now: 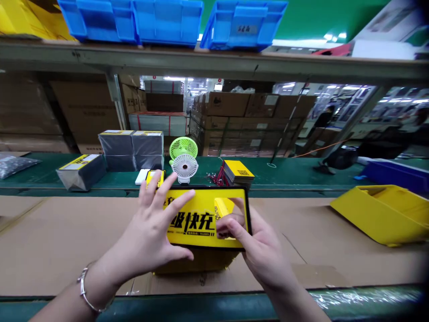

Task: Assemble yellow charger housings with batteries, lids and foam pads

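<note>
A flat yellow panel [194,208] with a black rim, bold black Chinese lettering and a shiny, mirror-like window at its right is held up over the bench. My right hand [263,243] grips its right end, thumb on the front face near the window and the other fingers hidden behind. Across the panel's left part is my left hand [150,228], its fingers spread and thumb stretched out. Whether those fingertips touch the panel I cannot tell. Below and behind the panel, a yellow object [197,263] shows only in part on the cardboard [83,241].
Behind the panel stand a white fan [184,166], a green fan [182,147], a stack of yellow cards [238,170] and grey wrapped packs [147,150]. A yellow bin [385,212] lies at right. Blue bins [244,24] line the shelf [187,58] overhead.
</note>
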Motion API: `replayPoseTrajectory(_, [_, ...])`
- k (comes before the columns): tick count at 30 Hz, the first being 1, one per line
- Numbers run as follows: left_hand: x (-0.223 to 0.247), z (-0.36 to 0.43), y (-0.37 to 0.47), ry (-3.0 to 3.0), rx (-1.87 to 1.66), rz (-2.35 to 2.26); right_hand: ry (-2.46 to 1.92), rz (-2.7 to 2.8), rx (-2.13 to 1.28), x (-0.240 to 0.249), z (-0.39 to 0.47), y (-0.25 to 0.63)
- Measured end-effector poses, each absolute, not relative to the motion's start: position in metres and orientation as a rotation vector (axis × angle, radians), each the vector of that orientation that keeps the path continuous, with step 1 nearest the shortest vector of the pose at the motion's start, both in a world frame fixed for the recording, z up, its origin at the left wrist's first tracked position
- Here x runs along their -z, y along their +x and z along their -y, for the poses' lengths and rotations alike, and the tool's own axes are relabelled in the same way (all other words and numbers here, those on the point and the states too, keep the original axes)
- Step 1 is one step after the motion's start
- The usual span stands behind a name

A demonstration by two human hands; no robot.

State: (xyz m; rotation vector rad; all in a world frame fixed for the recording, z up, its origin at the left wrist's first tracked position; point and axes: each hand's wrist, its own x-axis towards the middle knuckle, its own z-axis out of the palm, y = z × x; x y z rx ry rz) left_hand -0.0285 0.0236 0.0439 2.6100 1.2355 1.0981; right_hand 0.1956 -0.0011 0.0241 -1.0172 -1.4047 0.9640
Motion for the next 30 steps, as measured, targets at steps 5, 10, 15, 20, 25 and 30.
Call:
replayPoseTrajectory(5, [-0.043, -0.036, -0.034, 2.69, -0.651, -1.279, -1.108, 1.406, -1.076, -0.011, -0.007, 0.201])
replayPoseTrajectory(10, [-0.025, -0.056, -0.036, 2.574, -0.594, -1.318, -1.478, 1.901, -0.488, 0.012, -0.015, 0.226])
replayPoseTrajectory(15, [-0.016, -0.063, -0.03, 2.427, -0.601, -1.317, -1.502, 1.937, -0.472, 0.022, -0.024, 0.242])
replayPoseTrajectory(20, [-0.015, -0.061, -0.028, 2.332, -0.643, -1.256, -1.384, 1.838, -0.611, 0.024, -0.029, 0.249])
replayPoseTrajectory(25, [-0.017, -0.062, -0.027, 2.312, -0.659, -1.201, -1.284, 1.733, -0.8, 0.027, -0.033, 0.256])
replayPoseTrajectory(30, [-0.019, -0.066, -0.023, 2.338, -0.636, -1.182, -1.204, 1.64, -0.954, 0.032, -0.037, 0.263])
